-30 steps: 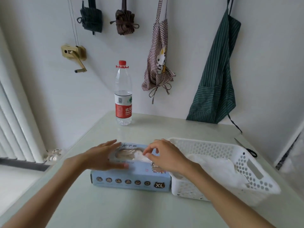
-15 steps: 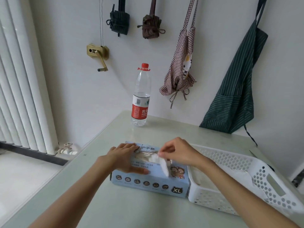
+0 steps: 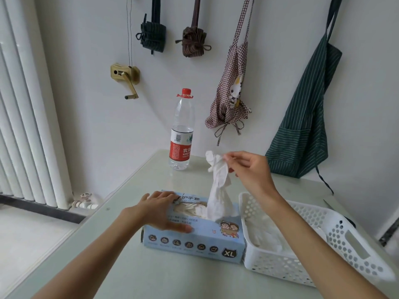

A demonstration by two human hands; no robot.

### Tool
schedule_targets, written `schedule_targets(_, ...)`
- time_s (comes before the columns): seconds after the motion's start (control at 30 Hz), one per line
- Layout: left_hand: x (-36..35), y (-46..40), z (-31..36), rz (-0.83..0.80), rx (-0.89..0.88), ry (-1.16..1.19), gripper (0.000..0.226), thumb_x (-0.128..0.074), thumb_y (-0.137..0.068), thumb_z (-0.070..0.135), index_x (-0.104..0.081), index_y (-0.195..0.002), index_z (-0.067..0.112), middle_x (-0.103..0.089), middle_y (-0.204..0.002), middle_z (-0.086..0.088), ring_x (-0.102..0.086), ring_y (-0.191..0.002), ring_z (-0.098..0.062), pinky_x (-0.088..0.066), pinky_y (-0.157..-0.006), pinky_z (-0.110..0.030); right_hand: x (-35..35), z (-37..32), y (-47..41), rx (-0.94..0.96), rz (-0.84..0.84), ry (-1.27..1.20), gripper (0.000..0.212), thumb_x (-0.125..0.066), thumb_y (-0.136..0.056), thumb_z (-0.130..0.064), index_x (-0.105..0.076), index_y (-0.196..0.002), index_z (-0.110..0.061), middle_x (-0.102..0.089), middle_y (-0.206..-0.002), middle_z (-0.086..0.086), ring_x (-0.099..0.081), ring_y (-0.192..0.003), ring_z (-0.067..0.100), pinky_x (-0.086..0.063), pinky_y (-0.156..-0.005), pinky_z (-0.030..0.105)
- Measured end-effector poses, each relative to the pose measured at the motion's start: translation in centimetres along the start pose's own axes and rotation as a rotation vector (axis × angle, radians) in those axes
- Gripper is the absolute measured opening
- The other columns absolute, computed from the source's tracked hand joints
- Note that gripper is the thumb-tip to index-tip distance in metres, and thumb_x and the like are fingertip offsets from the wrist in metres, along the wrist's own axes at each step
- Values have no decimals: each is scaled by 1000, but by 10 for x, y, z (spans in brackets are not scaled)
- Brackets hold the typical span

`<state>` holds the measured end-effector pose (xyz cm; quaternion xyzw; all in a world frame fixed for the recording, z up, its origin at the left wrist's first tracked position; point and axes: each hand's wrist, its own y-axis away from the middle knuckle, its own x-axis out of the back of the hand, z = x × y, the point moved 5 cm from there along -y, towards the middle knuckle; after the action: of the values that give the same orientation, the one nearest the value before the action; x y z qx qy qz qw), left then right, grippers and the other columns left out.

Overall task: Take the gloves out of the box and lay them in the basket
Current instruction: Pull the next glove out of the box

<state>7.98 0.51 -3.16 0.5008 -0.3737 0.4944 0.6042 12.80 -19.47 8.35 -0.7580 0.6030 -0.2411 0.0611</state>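
Note:
A light blue glove box (image 3: 194,244) marked XL lies on the table, its top opening showing white gloves inside. My left hand (image 3: 159,210) rests flat on the box's top left, pressing it down. My right hand (image 3: 248,169) is raised above the box and pinches the upper end of a white glove (image 3: 218,190), whose lower end still hangs into the opening. A white perforated basket (image 3: 345,238) stands touching the box's right side, with several white gloves (image 3: 265,234) lying in it.
A clear water bottle (image 3: 181,134) with a red label stands at the table's far edge behind the box. Aprons and bundled cloths hang on the wall. A radiator fills the left side. The pale green table (image 3: 133,272) has bare surface in front.
My right hand has lifted from the box opening up and to the right, drawing the white glove out. My left hand stays on the box. The camera view shifted.

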Motion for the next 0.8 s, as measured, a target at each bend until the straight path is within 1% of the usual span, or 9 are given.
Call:
schedule_targets(0.07, 14, 7, 13, 2, -28, 179, 136, -40, -39, 96, -12, -151, 24, -15, -158, 2, -17, -144, -22, -15, -117, -44, 0, -5, -5, 5, 5, 104, 8, -70, -85, -20, -72, -81, -27, -71, -78, -9, -65, -67, 0, -46, -60, 10)
schedule_targets(0.13, 36, 11, 32, 102, -135, 514, 113, -58, -59, 71, -10, -151, 25, -15, -158, 2, -19, -144, -20, -22, -114, -40, -4, -7, -7, -8, -16, 198, 3, -72, -83, -28, -75, -83, -27, -68, -76, -14, -61, -69, 1, -47, -63, 12)
schedule_targets(0.23, 63, 10, 50, 221, -266, 887, 87, -71, -72, 42, -27, -146, 28, -42, -140, 6, -45, -129, -18, -47, -92, -24, -19, -5, -8, -53, -86, 212, 7, -73, -81, -30, -76, -87, -26, -64, -76, -10, -54, -69, 4, -44, -61, 10)
schedule_targets(0.3, 69, 6, 53, 309, -280, 910, 50, -71, -81, 21, -53, -127, 15, -61, -115, 1, -61, -109, -21, -56, -74, -19, -22, -1, -9, -76, -101, 191, 11, -71, -84, -29, -75, -93, -24, -67, -84, -8, -57, -77, 5, -43, -63, 7)
schedule_targets(0.37, 69, 4, 48, 405, -235, 901, 24, -66, -87, 14, -62, -110, 9, -67, -101, -4, -65, -98, -24, -56, -76, -27, -15, 5, -10, -137, -125, 152, 27, -64, -89, -34, -68, -112, -22, -67, -104, -6, -59, -93, 8, -44, -76, 12)
schedule_targets(0.47, 60, 2, 41, 331, -237, 1080, 30, -63, -89, 15, -60, -119, 11, -68, -111, -6, -67, -100, -20, -57, -83, -29, -6, 20, 2, -307, -405, 155, 53, -63, -86, -42, -46, -132, -24, -56, -126, -4, -54, -112, 10, -42, -83, 16)
schedule_targets(0.53, 56, 4, 44, 225, -275, 1249, 39, -63, -87, 13, -55, -125, 15, -66, -116, -9, -68, -101, -20, -56, -85, -28, -5, 29, 14, -325, -538, 218, 48, -70, -83, -34, -52, -126, -22, -59, -118, -3, -55, -105, 9, -43, -74, 8)
schedule_targets(0.67, 57, 7, 54, 96, -303, 1327, 35, -62, -87, 6, -56, -118, 23, -67, -114, -8, -69, -98, -18, -56, -78, -25, 12, 35, 14, -258, -369, 90, 19, -69, -86, -22, -71, -102, -12, -69, -96, 1, -60, -83, 6, -42, -66, 5)
schedule_targets(0.8, 63, 3, 47, 230, -192, 1189, 26, -64, -87, 22, -62, -113, 18, -70, -106, -5, -69, -93, -13, -55, -77, -21, 36, 29, 12, -242, -313, -18, 10, -71, -83, -20, -67, -92, -18, -73, -91, -6, -64, -84, 2, -44, -69, 7)
